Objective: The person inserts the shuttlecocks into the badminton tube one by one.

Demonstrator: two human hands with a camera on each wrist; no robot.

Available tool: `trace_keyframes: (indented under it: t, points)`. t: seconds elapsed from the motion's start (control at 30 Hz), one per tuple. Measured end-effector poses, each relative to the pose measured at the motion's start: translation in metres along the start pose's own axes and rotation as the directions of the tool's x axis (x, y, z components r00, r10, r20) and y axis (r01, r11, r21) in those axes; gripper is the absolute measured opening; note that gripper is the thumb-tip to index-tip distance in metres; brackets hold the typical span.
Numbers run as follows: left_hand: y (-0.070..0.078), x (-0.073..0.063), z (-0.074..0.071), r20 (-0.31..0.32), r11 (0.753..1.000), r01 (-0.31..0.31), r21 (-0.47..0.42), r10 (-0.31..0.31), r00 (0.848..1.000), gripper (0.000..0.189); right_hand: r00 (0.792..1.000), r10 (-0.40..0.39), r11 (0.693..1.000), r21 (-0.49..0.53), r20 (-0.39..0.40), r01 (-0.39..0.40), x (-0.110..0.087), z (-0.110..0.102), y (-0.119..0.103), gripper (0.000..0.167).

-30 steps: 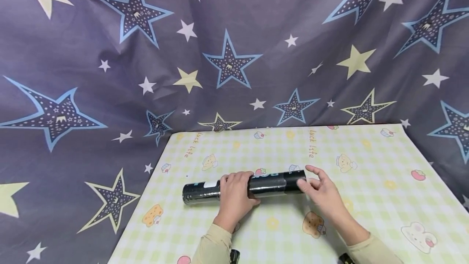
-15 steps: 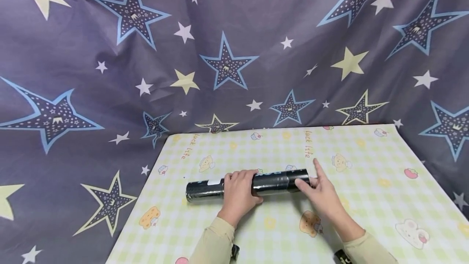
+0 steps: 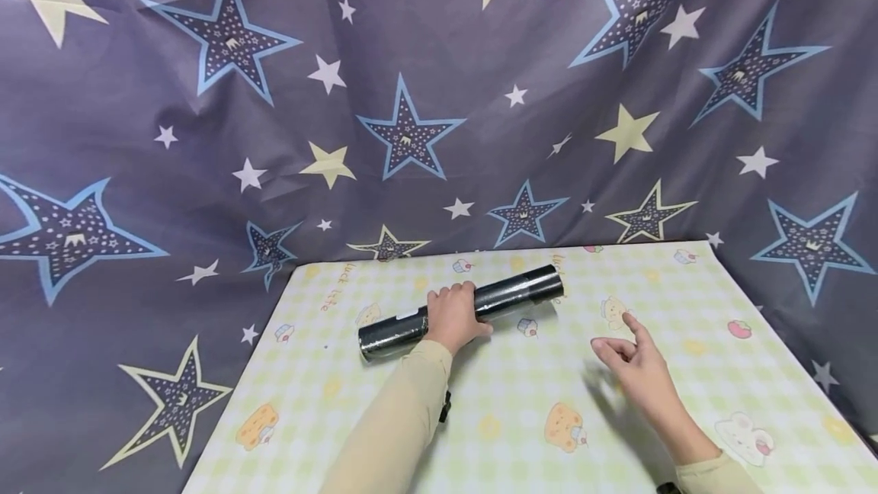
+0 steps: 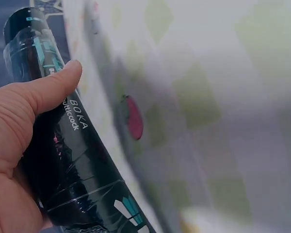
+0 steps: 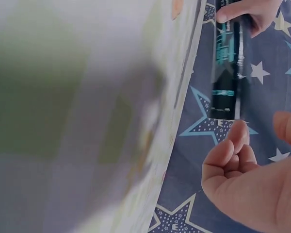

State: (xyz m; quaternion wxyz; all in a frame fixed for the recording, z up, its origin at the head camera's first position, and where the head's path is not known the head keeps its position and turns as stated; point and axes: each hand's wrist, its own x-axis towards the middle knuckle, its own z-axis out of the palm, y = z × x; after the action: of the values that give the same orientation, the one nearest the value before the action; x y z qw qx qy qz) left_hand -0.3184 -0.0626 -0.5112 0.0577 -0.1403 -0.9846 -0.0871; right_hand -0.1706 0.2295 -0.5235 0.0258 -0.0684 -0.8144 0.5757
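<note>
My left hand (image 3: 454, 317) grips a black shuttlecock tube (image 3: 507, 294) around its middle in the head view. The tube slants, its right end farther back than its left. Up close in the left wrist view, the thumb (image 4: 63, 80) lies along the glossy tube (image 4: 82, 165), beside white BOKA lettering and teal marks. Apart from the tube, to its front right, my right hand (image 3: 645, 376) hovers over the table with fingers loosely bent and nothing in them. The right wrist view shows that hand (image 5: 257, 189) near the tube's end (image 5: 224, 104).
A pale green checked cloth with cartoon prints covers the table (image 3: 507, 433). Behind it and along the sides hangs a dark purple curtain (image 3: 439, 44) patterned with stars.
The right hand has come off the tube's right end and drawn back to the right. The left hand has carried the tube farther back and tilted its right end away.
</note>
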Motion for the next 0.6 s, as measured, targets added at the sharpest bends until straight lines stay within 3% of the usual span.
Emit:
trace_keyframes:
  t: [0.2,0.4,0.5,0.6]
  points:
    - [-0.005,0.003,0.020,0.053,0.996,0.028,0.081,-0.033,0.998,0.085,1.000,-0.027,1.000,-0.015,0.011,0.027,-0.002,-0.002,0.008,0.096]
    - [-0.006,0.002,0.023,0.051,0.996,0.006,0.092,-0.010,0.999,0.096,1.000,-0.027,0.999,-0.031,0.002,0.027,-0.001,-0.006,0.013,0.097]
    - [-0.009,0.000,0.011,0.071,0.996,-0.024,0.087,0.017,0.997,0.108,1.000,-0.022,0.999,-0.049,0.004,0.022,0.000,-0.012,0.016,0.098]
    - [-0.022,-0.005,-0.011,0.078,0.996,-0.060,0.068,0.054,0.995,0.116,1.000,-0.019,0.997,-0.071,-0.010,0.018,0.000,-0.023,0.019,0.099]
